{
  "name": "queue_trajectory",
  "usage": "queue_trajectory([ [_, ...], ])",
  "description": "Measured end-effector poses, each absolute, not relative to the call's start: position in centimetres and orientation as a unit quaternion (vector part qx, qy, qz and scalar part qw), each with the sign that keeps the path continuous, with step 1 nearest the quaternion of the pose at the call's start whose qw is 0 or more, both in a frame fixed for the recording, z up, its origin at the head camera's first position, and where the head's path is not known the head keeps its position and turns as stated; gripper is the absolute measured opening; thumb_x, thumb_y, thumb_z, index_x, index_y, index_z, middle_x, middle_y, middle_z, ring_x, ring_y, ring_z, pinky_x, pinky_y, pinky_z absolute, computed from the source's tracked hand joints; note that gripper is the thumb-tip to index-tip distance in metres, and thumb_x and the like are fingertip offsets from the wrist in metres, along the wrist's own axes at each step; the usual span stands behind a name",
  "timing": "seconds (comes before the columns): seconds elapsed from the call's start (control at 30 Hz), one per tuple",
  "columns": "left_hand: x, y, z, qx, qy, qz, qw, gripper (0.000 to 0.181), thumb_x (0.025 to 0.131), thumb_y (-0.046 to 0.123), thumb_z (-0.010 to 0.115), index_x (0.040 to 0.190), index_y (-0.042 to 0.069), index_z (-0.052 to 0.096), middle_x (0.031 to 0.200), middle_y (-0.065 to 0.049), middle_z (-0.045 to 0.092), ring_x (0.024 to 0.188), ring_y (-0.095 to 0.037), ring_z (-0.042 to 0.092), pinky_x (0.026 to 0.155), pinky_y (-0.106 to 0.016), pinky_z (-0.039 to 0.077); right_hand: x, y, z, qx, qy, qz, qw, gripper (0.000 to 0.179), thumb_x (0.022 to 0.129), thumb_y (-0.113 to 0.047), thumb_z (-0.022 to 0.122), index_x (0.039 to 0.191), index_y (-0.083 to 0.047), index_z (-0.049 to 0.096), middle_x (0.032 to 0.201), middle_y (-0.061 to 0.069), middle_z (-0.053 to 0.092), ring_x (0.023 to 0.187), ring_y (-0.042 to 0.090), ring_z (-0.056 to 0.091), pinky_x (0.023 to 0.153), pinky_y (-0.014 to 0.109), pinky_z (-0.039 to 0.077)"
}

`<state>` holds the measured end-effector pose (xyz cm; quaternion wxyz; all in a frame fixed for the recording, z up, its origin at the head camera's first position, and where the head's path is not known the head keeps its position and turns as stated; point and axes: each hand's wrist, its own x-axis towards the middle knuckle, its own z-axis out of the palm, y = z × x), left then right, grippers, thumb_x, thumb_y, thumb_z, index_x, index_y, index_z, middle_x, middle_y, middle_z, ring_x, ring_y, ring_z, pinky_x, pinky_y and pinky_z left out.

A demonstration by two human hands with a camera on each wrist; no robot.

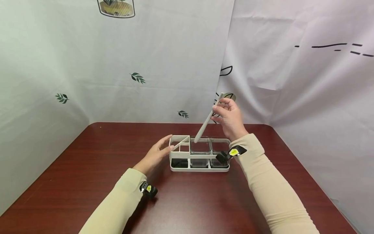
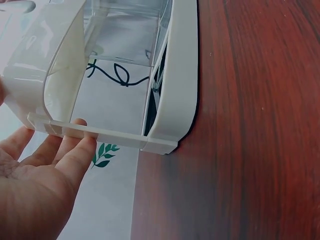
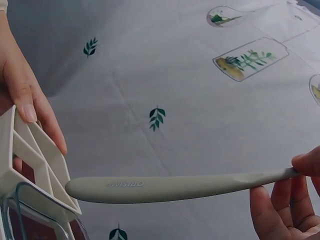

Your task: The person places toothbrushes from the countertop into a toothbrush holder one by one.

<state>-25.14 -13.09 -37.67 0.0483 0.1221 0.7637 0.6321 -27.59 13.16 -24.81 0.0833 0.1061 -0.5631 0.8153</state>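
A pale grey toothbrush point(image 1: 203, 127) is pinched near its head by my right hand point(image 1: 232, 118), bristles up and handle slanting down to the left. The handle's lower end is just above a white toothbrush holder point(image 1: 179, 155). Two clear cups point(image 1: 200, 162) sit side by side in the holder's middle and right bays. My left hand point(image 1: 155, 155) holds the holder's left end, thumb on the top rim and fingers along the outer side. In the right wrist view the toothbrush point(image 3: 165, 190) shows raised lettering, and its handle tip overlaps the holder's edge.
The holder stands on a dark red wooden table point(image 1: 117, 143), toward its far edge. A white curtain point(image 1: 163, 58) with leaf prints hangs behind and at the sides. Each wrist wears a black strap camera point(image 1: 148, 189) over a light sleeve.
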Motion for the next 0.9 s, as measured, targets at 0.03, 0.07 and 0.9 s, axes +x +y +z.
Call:
queue_trajectory([
  [0.03,-25.1,-13.1,-37.7,0.123,0.764,0.632,0.049,0.059,0.097,0.018,0.058,0.150,0.010,0.032,0.152,-0.016,0.030,0.134,-0.034,0.036,0.108,-0.049,0.034,-27.6,12.9,-24.8,0.109,-0.562,0.816,0.083,0.026,0.092,0.008,0.054,0.095,-0.017,0.050,0.084,-0.002,0.055,0.074,0.009,0.058,0.061,0.023,0.054],
  [0.07,-25.1,-13.2,-37.7,0.123,0.762,0.634,0.049,0.059,0.097,0.018,0.057,0.150,0.010,0.032,0.152,-0.016,0.029,0.134,-0.034,0.035,0.108,-0.049,0.033,-27.6,12.7,-24.9,0.112,-0.560,0.817,0.081,0.026,0.092,0.008,0.054,0.095,-0.017,0.049,0.084,-0.002,0.055,0.075,0.009,0.058,0.061,0.024,0.054],
  [0.9,-25.0,-13.0,-37.6,0.113,0.777,0.619,0.033,0.061,0.096,0.020,0.060,0.150,0.010,0.034,0.151,-0.017,0.033,0.136,-0.037,0.034,0.108,-0.053,0.032,-27.5,9.0,-27.2,0.119,-0.647,0.752,0.047,0.027,0.090,0.005,0.060,0.114,0.001,0.049,0.093,0.003,0.054,0.083,0.016,0.060,0.071,0.029,0.056],
])
